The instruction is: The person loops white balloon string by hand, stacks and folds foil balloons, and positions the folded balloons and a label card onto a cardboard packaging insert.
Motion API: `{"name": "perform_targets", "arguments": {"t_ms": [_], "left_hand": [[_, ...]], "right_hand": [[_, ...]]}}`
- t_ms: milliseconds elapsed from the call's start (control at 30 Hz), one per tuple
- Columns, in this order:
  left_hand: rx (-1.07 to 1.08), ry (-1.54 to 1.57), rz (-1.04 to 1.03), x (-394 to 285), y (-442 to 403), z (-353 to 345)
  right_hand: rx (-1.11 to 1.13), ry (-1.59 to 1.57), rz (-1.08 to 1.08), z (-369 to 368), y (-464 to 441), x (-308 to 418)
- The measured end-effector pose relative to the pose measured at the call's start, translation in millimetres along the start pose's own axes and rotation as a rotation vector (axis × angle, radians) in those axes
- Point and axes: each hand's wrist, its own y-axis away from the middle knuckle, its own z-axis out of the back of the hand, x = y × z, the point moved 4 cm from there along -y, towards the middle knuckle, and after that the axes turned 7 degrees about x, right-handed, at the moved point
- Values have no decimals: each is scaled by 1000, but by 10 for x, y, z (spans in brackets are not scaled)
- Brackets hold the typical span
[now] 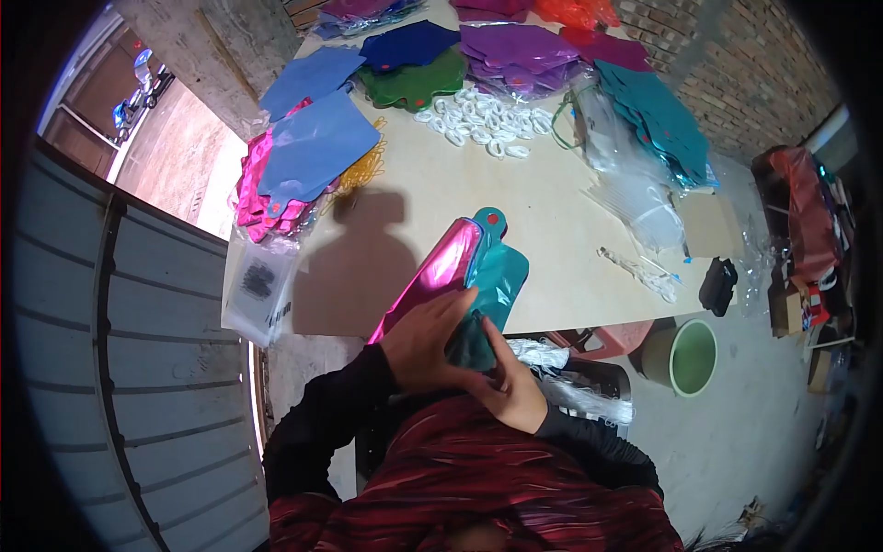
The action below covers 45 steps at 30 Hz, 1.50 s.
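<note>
A folded teal foil piece (497, 276), looking like a flat deflated foil balloon, lies at the table's front edge with a red dot on its rounded tab. Along its left side shows a shiny pink foil piece (440, 267). My left hand (423, 336) presses over the pink and teal foil from the left, fingers together and pointing forward. From the right, my right hand (515, 391) grips the near end of the teal foil, which hangs past the edge between both hands. Parts of the fingers under the foil are hidden.
Stacks of flat foil in blue (317, 152), green (414, 81), purple (520, 55) and teal (648, 115) ring the table (543, 230). White ribbon loops (483, 120) lie at the back. Clear bags (262, 285) sit front left. A green bucket (692, 359) stands right.
</note>
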Motion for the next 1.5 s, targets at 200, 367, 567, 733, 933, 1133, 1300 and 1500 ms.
{"name": "perform_targets", "arguments": {"t_ms": [200,367,567,733,933,1133,1300,1500], "left_hand": [[-128,-319,184,-19,281,-314],[-170,-345,-7,133,382,-381],[-109,-463,-255,183,329,-65],[-211,-530,-110,223,403,-118],[-398,-383,-61,270,451,-326],[-401,-431,-21,308,379,-246],[-305,-414,21,322,308,-95],[-126,-292,109,341,493,174]], "right_hand": [[73,233,76,74,-76,123],[-65,789,420,416,-71,388],[-67,1093,501,546,-199,270],[-123,1126,513,428,-201,285],[-10,1119,475,403,-269,272],[-23,1108,392,473,-316,312],[-67,1143,359,401,-304,259],[-95,1204,312,353,-311,232]]}}
